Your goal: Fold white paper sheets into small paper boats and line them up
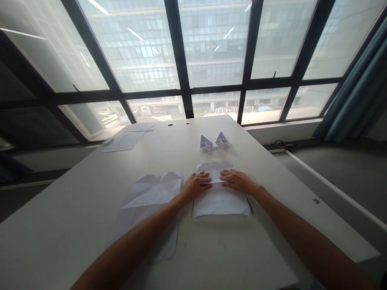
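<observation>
While loose white sheets (123, 143) lie at the far left of the table (84, 209), a creased sheet (151, 197) spreads nearer, partly hidden by the left forearm (133, 249). To its right, the left hand (196, 186) presses down on a partly folded sheet (222, 204), fingers extended, gripping nothing. Beyond that sheet stand two origami paper boats (206, 143). The right hand (240, 181) presses the folded sheet's right side, fingers likewise unclosed.

Paper (222, 203) wht; tbl (90, 209) wht; curtain (353, 84) blu-gry; win. frame (178, 44) blk.
</observation>
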`<state>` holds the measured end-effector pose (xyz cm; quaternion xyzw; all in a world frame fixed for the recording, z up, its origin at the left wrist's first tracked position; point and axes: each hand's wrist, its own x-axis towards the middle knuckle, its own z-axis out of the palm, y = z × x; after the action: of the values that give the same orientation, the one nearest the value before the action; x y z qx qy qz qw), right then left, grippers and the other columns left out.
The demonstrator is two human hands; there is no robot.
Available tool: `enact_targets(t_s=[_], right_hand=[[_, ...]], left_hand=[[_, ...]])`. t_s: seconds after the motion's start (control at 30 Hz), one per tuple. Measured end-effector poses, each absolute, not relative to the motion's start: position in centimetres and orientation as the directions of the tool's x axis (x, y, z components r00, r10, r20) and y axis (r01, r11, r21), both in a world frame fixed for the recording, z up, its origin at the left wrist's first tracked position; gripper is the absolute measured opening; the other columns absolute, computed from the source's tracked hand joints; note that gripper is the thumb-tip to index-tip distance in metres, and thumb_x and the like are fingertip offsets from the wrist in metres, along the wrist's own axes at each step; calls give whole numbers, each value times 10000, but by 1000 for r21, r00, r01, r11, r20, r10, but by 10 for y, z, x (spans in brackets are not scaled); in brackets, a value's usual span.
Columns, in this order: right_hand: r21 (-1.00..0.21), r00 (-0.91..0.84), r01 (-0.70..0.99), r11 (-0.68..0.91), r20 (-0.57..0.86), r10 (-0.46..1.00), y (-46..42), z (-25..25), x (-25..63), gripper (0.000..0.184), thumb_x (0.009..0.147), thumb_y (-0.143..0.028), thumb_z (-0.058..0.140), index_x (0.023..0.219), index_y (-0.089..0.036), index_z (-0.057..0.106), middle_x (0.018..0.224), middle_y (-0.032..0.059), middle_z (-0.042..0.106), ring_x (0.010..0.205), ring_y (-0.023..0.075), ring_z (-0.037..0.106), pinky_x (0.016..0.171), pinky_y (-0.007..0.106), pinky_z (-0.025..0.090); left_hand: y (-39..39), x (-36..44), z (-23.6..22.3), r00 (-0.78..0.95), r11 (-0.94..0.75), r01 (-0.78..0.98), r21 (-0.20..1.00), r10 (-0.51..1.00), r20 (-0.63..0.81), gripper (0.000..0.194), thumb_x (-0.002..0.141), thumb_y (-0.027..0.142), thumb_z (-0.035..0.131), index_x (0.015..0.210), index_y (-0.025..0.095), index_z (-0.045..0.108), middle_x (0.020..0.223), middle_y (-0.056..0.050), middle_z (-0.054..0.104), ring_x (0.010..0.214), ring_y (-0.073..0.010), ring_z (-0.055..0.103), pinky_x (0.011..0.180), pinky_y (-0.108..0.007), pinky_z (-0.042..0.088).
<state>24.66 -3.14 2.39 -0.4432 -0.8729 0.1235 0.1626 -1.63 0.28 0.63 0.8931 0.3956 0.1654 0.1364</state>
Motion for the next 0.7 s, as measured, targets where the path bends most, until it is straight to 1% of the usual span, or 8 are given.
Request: enact_targets(t_s=[0.07,0.17,0.27,0.43,0.57,0.7], right_hand=[[-384,-547,721,576,194,814,-30,24,249,268,935,-308,551,1158,-285,698,1357,34,591,1327,215,478,1126,397,336],[-424,-512,710,562,237,825,-29,21,254,266,918,-230,533,1096,-273,726,1306,14,630,1279,198,532,1087,355,392],[-444,-490,694,567,286,823,-26,14,257,264,891,-200,543,1049,-267,744,1262,6,658,1240,200,567,1058,341,428],[-500,-467,652,570,327,821,-18,3,259,237,867,-212,576,1012,-251,759,1219,20,680,1211,227,590,1057,361,436],[-527,-439,643,556,341,831,-19,1,259,250,866,-229,589,1059,-244,747,1200,31,691,1197,234,601,1055,367,441],[-505,-427,662,553,353,833,-24,4,258,314,833,-270,652,1139,-249,717,1252,43,665,1211,241,590,1062,379,438]], left_hand=[[5,-17,7,602,-622,649,439,772,204,296,893,415,613,1157,317,701,1357,-25,585,1341,-266,462,1161,-498,275],[9,-20,8,560,-571,603,556,800,215,270,861,373,622,1090,283,732,1272,-32,648,1278,-256,534,1143,-470,322],[12,-22,8,529,-539,572,619,819,223,254,823,352,642,1035,262,749,1221,-30,677,1238,-247,572,1127,-441,355],[13,-20,5,505,-532,597,600,831,234,244,827,343,622,1020,267,750,1207,-6,686,1239,-235,571,1139,-419,333],[10,-20,5,514,-548,612,570,823,241,248,855,353,594,1031,270,748,1218,-7,683,1249,-227,563,1143,-406,324],[7,-20,6,557,-591,616,520,794,242,278,863,383,607,1096,293,730,1271,-8,654,1289,-233,524,1156,-413,296]])
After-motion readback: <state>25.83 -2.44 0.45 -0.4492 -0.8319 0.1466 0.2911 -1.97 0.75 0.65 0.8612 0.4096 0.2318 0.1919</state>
